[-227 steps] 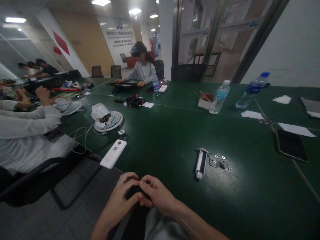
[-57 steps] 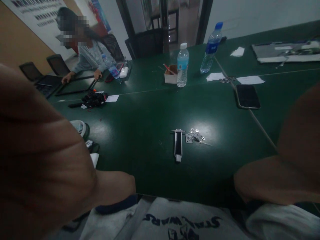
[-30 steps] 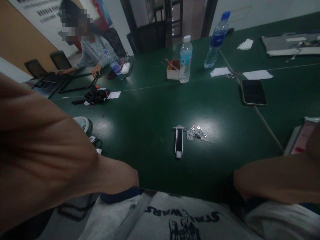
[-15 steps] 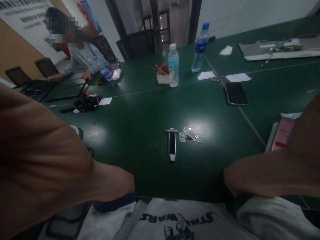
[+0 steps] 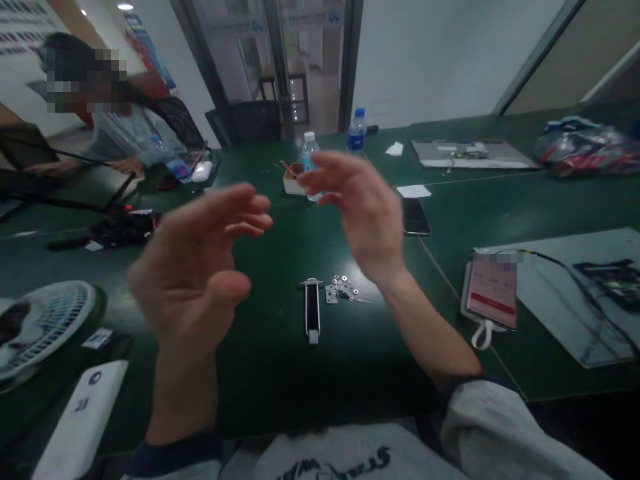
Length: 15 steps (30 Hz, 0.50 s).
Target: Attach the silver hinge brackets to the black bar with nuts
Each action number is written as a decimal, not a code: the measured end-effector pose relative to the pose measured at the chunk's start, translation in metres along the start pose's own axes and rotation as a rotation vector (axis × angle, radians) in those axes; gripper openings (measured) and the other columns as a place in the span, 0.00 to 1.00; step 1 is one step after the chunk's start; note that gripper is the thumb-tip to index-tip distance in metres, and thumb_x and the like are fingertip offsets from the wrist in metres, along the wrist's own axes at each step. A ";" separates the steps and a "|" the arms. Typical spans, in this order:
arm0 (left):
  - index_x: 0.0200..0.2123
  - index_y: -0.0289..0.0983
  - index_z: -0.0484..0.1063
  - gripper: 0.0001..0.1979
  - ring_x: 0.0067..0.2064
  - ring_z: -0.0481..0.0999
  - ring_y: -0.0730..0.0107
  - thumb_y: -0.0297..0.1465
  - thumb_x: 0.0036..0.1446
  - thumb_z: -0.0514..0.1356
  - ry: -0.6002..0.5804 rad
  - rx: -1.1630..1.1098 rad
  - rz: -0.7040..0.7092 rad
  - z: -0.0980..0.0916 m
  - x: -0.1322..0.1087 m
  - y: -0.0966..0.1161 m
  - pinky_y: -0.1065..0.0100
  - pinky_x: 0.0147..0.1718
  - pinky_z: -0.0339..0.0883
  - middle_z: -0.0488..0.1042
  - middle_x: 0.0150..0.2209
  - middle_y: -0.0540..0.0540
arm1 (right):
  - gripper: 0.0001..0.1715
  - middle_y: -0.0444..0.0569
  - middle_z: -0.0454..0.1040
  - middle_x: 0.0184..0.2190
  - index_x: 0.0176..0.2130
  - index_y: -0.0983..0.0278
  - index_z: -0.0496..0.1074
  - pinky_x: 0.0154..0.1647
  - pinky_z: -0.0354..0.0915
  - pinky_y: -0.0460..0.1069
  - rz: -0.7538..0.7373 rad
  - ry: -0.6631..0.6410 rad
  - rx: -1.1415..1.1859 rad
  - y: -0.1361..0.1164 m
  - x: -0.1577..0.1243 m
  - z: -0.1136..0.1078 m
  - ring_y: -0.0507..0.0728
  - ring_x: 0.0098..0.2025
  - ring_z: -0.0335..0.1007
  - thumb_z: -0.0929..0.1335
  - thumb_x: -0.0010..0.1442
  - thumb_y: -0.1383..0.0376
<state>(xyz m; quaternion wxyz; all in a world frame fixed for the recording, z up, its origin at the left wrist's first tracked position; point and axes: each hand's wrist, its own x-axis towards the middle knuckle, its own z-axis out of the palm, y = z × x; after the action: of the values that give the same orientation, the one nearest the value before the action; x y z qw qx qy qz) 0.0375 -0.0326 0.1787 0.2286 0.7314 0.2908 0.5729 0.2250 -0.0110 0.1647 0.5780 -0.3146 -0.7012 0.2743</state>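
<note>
My left hand [image 5: 195, 267] is raised over the table at the left, fingers curved and apart from the thumb, holding nothing. Across from it my right hand [image 5: 367, 213] hovers with its palm turned inward, its fingers spread and free. Between and below them, on the green table [image 5: 270, 373], lies a narrow metal frame with a dark strip inside [image 5: 312, 307]. Just right of it sits a small heap of metal washers and plates [image 5: 341, 290], with a thin pin sticking out. Neither hand touches these parts.
Bottles [image 5: 357, 133] and a small box [image 5: 294, 181] stand farther back. A black phone [image 5: 416, 217] and a phone with a lit screen [image 5: 493, 290] lie to the right. At left are a white fan [image 5: 75, 313] and a white device [image 5: 83, 420]. A person [image 5: 130, 133] sits at the far left.
Both hands have come into view from the sides and now hang above the table. The camera view has shifted, showing the fan and lit phone. The metal parts look unmoved on the table.
</note>
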 end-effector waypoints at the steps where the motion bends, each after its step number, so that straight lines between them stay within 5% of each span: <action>1: 0.52 0.46 0.68 0.22 0.46 0.74 0.62 0.49 0.57 0.60 -0.062 0.023 0.016 0.001 -0.001 -0.010 0.60 0.46 0.70 0.73 0.47 0.52 | 0.20 0.49 0.70 0.48 0.54 0.63 0.61 0.49 0.64 0.51 -0.031 -0.036 -0.004 0.011 -0.002 0.005 0.54 0.50 0.67 0.55 0.68 0.57; 3: 0.49 0.41 0.71 0.16 0.41 0.75 0.64 0.41 0.60 0.61 -0.262 0.155 -0.036 0.000 -0.006 -0.038 0.63 0.43 0.70 0.75 0.43 0.49 | 0.17 0.51 0.72 0.44 0.50 0.66 0.65 0.46 0.65 0.52 0.034 -0.228 -0.171 0.038 -0.012 0.010 0.55 0.45 0.68 0.62 0.65 0.60; 7: 0.47 0.38 0.72 0.18 0.41 0.75 0.60 0.43 0.61 0.56 -0.552 0.429 -0.194 -0.004 -0.032 -0.107 0.59 0.42 0.70 0.75 0.43 0.44 | 0.18 0.56 0.70 0.46 0.50 0.68 0.67 0.48 0.62 0.56 0.124 -0.584 -0.571 0.079 -0.050 0.004 0.59 0.48 0.64 0.65 0.62 0.62; 11: 0.49 0.36 0.70 0.18 0.44 0.73 0.59 0.40 0.62 0.54 -0.659 0.476 -0.248 -0.004 -0.062 -0.153 0.58 0.41 0.70 0.72 0.46 0.42 | 0.20 0.56 0.68 0.47 0.52 0.66 0.67 0.44 0.62 0.54 0.144 -0.694 -0.691 0.093 -0.079 -0.006 0.60 0.47 0.62 0.64 0.63 0.60; 15: 0.50 0.38 0.69 0.16 0.47 0.70 0.59 0.38 0.62 0.55 -0.738 0.435 -0.264 -0.002 -0.080 -0.167 0.58 0.44 0.68 0.71 0.47 0.43 | 0.16 0.53 0.70 0.43 0.50 0.65 0.69 0.43 0.61 0.53 0.113 -0.706 -0.708 0.105 -0.095 -0.006 0.58 0.45 0.61 0.64 0.64 0.61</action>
<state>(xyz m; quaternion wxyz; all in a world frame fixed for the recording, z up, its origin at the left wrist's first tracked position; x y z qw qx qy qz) -0.0055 0.0333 0.0111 0.2292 0.8745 0.3942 0.1651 0.2565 -0.0141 0.0269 0.1476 -0.4169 -0.8859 0.1404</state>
